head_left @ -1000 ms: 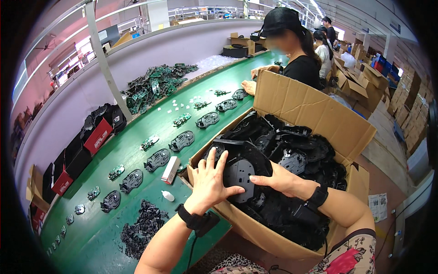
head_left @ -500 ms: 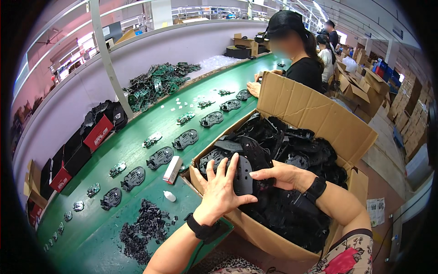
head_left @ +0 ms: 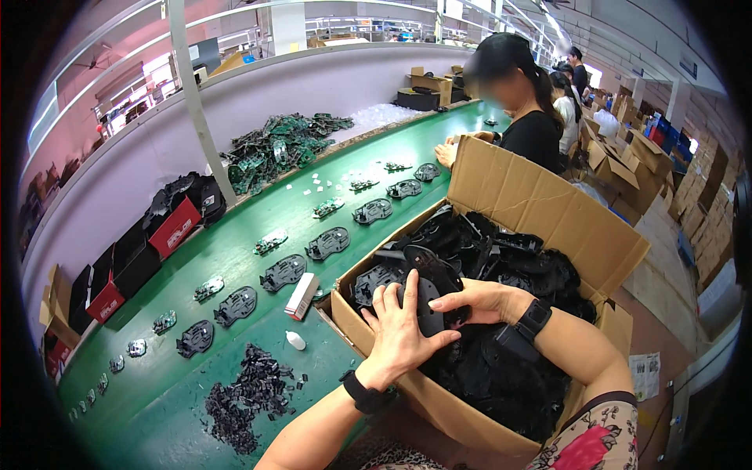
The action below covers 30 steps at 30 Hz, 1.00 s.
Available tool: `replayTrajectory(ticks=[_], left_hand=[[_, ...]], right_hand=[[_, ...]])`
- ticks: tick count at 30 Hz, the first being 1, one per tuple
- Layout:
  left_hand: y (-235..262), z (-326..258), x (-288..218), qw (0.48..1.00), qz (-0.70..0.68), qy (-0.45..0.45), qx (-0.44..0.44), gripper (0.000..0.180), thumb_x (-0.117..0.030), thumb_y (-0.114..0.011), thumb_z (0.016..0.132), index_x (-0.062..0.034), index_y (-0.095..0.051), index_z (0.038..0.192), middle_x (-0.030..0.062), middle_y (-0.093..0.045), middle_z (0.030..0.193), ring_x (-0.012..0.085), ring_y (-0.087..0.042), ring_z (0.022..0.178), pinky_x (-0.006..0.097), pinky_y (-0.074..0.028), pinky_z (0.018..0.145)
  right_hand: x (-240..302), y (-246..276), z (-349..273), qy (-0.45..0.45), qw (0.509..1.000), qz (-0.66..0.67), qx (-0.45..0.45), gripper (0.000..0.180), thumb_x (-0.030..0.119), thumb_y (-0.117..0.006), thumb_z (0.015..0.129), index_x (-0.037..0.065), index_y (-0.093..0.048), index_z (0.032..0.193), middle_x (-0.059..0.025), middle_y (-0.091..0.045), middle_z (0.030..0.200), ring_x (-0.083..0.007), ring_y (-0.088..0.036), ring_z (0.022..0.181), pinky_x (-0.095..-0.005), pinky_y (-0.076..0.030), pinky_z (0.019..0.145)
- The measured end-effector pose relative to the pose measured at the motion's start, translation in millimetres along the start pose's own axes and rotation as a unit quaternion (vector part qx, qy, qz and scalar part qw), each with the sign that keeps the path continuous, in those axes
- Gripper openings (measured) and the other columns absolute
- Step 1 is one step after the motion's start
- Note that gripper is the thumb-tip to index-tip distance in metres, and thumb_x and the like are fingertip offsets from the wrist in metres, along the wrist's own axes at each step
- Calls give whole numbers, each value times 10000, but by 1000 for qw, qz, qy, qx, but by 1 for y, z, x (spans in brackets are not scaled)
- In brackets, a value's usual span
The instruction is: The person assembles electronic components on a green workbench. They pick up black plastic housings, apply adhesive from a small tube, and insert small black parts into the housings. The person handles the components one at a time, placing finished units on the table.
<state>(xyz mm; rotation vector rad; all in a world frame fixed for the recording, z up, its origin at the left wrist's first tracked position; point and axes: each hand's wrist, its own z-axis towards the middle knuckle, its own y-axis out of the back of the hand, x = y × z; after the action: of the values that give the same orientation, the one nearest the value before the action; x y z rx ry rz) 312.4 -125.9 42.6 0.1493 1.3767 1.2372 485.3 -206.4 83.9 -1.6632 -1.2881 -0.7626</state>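
Hands drawn closer, left hand (head_left: 403,329), right hand (head_left: 478,301) — one black shell (head_left: 431,294).

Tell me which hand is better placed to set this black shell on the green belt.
Probably the left hand: it lies on the belt side of the black plastic shell, by the cardboard box edge. The right hand is over the box.

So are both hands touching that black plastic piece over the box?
Touching. The head view shows the left hand pressed flat on the black plastic piece and the right hand gripping its other edge, above the cardboard box.
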Motion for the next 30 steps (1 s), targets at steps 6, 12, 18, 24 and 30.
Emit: replayTrajectory(ticks=[6, 12, 18, 24, 30], left_hand=[[-7, 3, -9, 999, 21, 12, -41, 1176, -499, -834, 604, -19, -200, 1470, 255, -351, 1303, 421, -322, 1246, 550, -252, 1048], [-6, -3, -26, 998, -27, -26, -53, 1135, -482, -818, 612, 11, -232, 1450, 256, -347, 1320, 417, -324, 1244, 539, -287, 1029], [-5, 6, -57, 984, -92, -115, -97, 1119, -483, -806, 619, 24, -244, 1443, 237, -335, 1309, 405, -320, 1224, 535, -267, 1025], [16, 0, -75, 974, -95, -159, -129, 1142, -474, -801, 597, 1, -223, 1461, 218, -322, 1298, 396, -306, 1225, 536, -273, 984], [64, -2, -68, 962, -68, -180, -194, 1154, -477, -800, 585, -16, -215, 1468, 207, -318, 1275, 403, -307, 1230, 567, -269, 984]], right_hand=[[-3, 2, 11, 48, 997, 43, 29, 438, 169, -720, 802, 88, -580, 1209, -30, -648, 1045, -140, -624, 942, -306, -530, 809], [4, -18, -22, 90, 995, 38, -23, 457, 64, -692, 754, 21, -578, 1194, -65, -646, 1060, -163, -625, 931, -313, -517, 823], [27, -33, -75, 150, 984, -10, -99, 551, 21, -697, 729, 10, -534, 1255, -66, -625, 1111, -158, -611, 992, -309, -510, 858], [44, -67, -100, 200, 972, -9, -124, 679, -36, -659, 666, 11, -472, 1317, -73, -604, 1150, -188, -594, 1038, -316, -490, 895], [65, -105, -85, 257, 960, -57, -92, 756, 43, -661, 648, 14, -423, 1365, -97, -561, 1243, -218, -543, 1144, -361, -429, 992]])
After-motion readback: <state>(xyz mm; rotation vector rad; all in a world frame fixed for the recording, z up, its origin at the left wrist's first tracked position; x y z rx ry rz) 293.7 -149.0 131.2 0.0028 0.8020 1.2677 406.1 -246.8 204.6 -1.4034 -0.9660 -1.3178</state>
